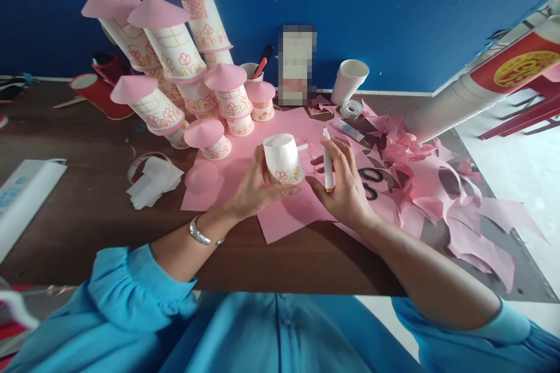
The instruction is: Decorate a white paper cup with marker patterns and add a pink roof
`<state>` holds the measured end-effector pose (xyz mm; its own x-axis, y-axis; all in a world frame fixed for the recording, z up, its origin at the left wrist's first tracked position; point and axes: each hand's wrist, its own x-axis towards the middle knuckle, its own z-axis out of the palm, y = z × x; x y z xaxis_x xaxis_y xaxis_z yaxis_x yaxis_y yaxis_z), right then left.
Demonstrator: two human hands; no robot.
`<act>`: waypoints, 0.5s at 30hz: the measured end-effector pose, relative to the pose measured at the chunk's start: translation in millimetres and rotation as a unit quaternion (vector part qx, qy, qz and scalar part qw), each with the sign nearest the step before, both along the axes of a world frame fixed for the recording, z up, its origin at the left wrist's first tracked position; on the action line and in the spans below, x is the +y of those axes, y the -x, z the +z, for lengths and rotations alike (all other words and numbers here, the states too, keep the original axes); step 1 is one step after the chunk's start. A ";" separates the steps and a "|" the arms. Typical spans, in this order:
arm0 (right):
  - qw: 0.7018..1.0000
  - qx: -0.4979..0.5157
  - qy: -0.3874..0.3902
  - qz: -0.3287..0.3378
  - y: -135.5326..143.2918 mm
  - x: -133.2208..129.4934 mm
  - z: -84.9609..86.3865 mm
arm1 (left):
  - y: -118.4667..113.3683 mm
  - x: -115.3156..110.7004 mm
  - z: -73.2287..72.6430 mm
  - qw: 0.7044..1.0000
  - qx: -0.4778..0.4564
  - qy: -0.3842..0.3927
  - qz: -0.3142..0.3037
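White cup with flower drawings is in the left hand, closed around it; its far side is hidden. Right of the cup, the right hand pinches a white marker. Behind the cup, a blocky patch is too blurry to read.

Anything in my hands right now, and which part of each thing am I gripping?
Your left hand holds a white paper cup by its side and lower end; your right hand holds a white marker by its barrel.
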<state>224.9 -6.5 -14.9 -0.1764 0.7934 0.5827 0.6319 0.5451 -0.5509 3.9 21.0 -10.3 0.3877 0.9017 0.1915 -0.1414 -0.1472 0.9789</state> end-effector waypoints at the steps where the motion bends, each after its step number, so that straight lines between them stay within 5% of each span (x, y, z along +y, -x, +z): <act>1: 1.000 0.004 0.000 -0.001 0.0 0.5 -0.8 | -0.2 -0.2 -1.5 1.000 0.002 -0.002 0.003; 8: 1.000 0.001 -0.005 0.002 -2.1 3.1 -1.5 | -1.2 0.5 -8.5 1.000 -0.019 0.008 -0.005; 15: 1.000 0.006 -0.001 0.003 -1.2 1.0 2.7 | 2.2 -2.6 0.8 0.999 -0.017 0.030 0.000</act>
<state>226.0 -5.5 -12.3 -0.1750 0.7915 0.5856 0.6220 0.5500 -0.5574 1.7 18.5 -9.4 0.3826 0.9118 0.1494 -0.1741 -0.0877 0.9808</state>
